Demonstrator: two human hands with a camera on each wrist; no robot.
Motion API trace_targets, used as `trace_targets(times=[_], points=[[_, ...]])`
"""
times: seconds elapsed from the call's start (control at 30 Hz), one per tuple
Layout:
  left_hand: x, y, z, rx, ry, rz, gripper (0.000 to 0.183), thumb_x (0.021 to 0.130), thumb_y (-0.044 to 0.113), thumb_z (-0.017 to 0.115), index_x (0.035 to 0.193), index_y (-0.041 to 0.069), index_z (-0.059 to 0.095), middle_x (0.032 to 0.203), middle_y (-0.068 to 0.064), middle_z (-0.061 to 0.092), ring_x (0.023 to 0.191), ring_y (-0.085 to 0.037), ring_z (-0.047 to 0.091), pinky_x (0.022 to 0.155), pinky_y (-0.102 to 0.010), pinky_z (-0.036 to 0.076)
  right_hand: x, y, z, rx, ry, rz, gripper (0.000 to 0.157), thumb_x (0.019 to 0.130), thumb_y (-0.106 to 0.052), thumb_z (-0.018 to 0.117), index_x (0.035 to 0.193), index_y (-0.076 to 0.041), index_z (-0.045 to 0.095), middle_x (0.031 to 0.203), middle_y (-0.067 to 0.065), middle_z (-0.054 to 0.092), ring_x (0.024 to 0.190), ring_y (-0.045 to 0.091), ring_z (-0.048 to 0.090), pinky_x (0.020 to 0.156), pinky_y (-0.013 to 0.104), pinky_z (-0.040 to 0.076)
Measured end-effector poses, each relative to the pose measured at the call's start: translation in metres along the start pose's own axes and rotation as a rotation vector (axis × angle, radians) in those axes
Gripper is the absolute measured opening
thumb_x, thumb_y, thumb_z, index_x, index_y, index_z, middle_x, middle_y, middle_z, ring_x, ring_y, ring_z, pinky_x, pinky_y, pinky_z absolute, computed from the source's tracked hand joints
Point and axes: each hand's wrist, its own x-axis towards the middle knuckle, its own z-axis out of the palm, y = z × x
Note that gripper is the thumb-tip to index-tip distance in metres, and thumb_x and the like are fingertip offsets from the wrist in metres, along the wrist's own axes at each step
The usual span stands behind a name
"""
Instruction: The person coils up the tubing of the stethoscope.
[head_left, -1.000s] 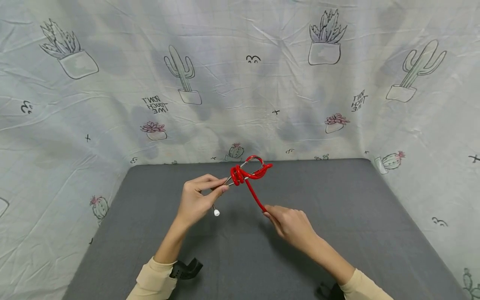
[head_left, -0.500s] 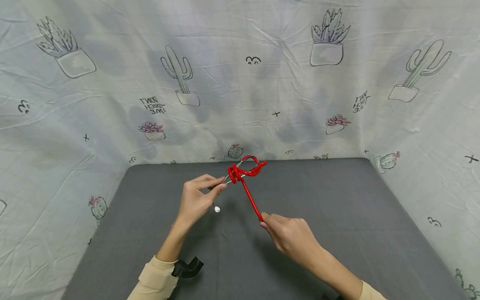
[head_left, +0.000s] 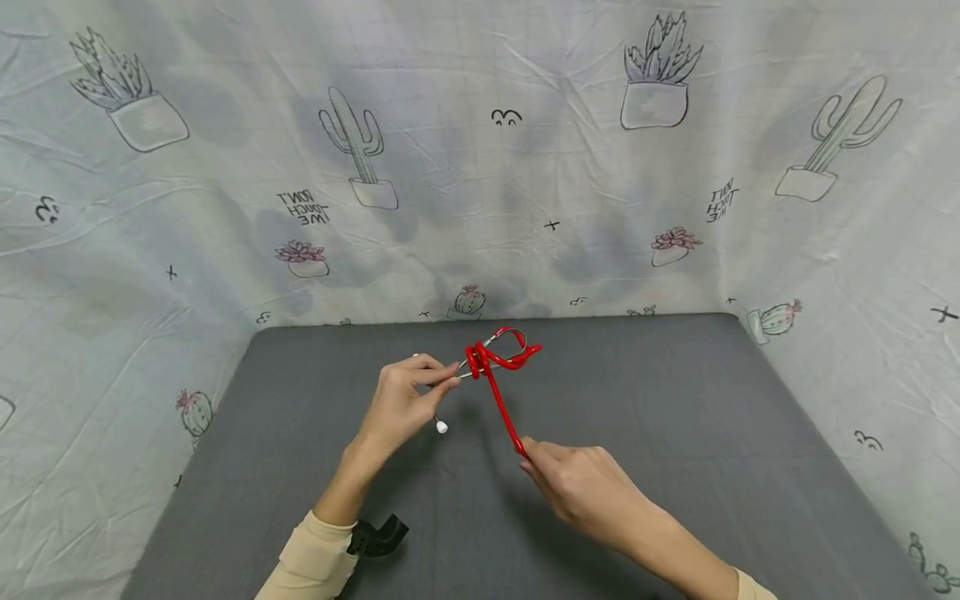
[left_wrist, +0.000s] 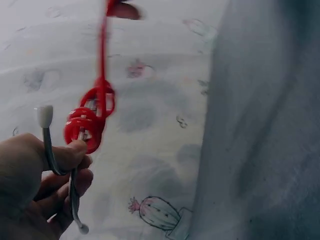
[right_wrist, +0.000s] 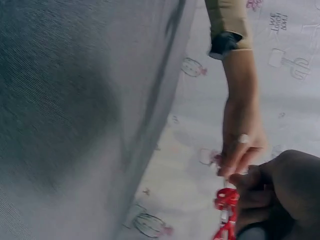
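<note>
Between the thumb and fingers of my left hand is a bent metal wire hook with white-capped ends. A red cord is wound in several coils round the hook's shaft, and more of it runs along the loop at the far end. My right hand pinches the cord's straight length, which slants from the coils toward my right side. In the right wrist view the right hand partly covers the red coils, with the left hand beyond.
Both hands are above a grey cloth-covered table. A pale curtain printed with cacti stands behind it and along both sides. A black strap sits at the left wrist.
My right hand has drawn back toward me with the cord, so a longer straight length shows. The looped end of the hook has dipped slightly. My left hand keeps its pinch.
</note>
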Motion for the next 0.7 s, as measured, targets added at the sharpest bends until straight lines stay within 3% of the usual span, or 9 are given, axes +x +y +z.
trace_targets(times=[0.13,0.33,0.43,0.5,0.57,0.7], points=[[-0.002,0.003,-0.002,0.092,-0.057,0.057,0.022,0.088,-0.001,0.087,0.111,-0.001,0.085,0.088,-0.006,0.077,0.071,-0.015,0.066,0.054,-0.020,0.045,0.004,0.001,-0.021,-0.022,-0.035,-0.024,0.046,0.119,-0.036,0.032,0.114,-0.010,0.069,0.070,-0.013,0.050,0.061,-0.006,0.024,0.052,0.004,0.021],[-0.006,0.008,-0.008,0.180,-0.179,0.051,0.023,0.090,0.001,0.087,0.112,0.001,0.086,0.088,-0.002,0.076,0.064,-0.004,0.057,0.054,-0.019,0.042,0.015,0.010,-0.052,-0.203,-0.018,-0.125,0.051,0.121,-0.035,0.027,0.106,-0.011,0.069,0.068,-0.009,0.043,0.061,-0.001,0.021,0.051,0.009,0.013],[-0.008,0.009,-0.010,0.191,-0.257,0.064,0.023,0.090,0.000,0.086,0.113,0.003,0.086,0.087,-0.001,0.076,0.063,0.001,0.053,0.053,-0.017,0.042,0.021,0.016,-0.065,-0.282,-0.029,-0.174,0.025,0.116,-0.027,0.055,0.106,-0.011,0.071,0.070,-0.007,0.048,0.061,0.003,0.031,0.049,0.011,0.019],[-0.011,0.010,-0.009,0.187,-0.308,0.078,0.023,0.090,0.000,0.086,0.112,0.004,0.086,0.086,0.000,0.076,0.062,0.003,0.052,0.052,-0.016,0.041,0.025,0.019,-0.071,-0.330,-0.041,-0.208,0.012,0.103,-0.021,0.076,0.106,-0.010,0.071,0.073,-0.004,0.051,0.062,0.006,0.037,0.048,0.013,0.027],[-0.013,0.011,-0.008,0.186,-0.354,0.102,0.022,0.091,0.001,0.086,0.112,0.005,0.086,0.087,0.000,0.075,0.062,0.004,0.052,0.053,-0.015,0.042,0.028,0.020,-0.074,-0.353,-0.052,-0.235,0.033,0.083,-0.015,0.094,0.107,-0.009,0.072,0.078,-0.003,0.055,0.064,0.008,0.042,0.048,0.015,0.033],[-0.017,0.013,-0.004,0.166,-0.439,0.151,0.020,0.092,0.004,0.086,0.111,0.005,0.087,0.090,0.000,0.076,0.064,0.002,0.056,0.055,-0.013,0.044,0.036,0.024,-0.073,-0.279,-0.040,-0.247,0.044,0.071,-0.003,0.099,0.108,-0.008,0.075,0.085,-0.001,0.061,0.071,0.009,0.051,0.052,0.016,0.042]])
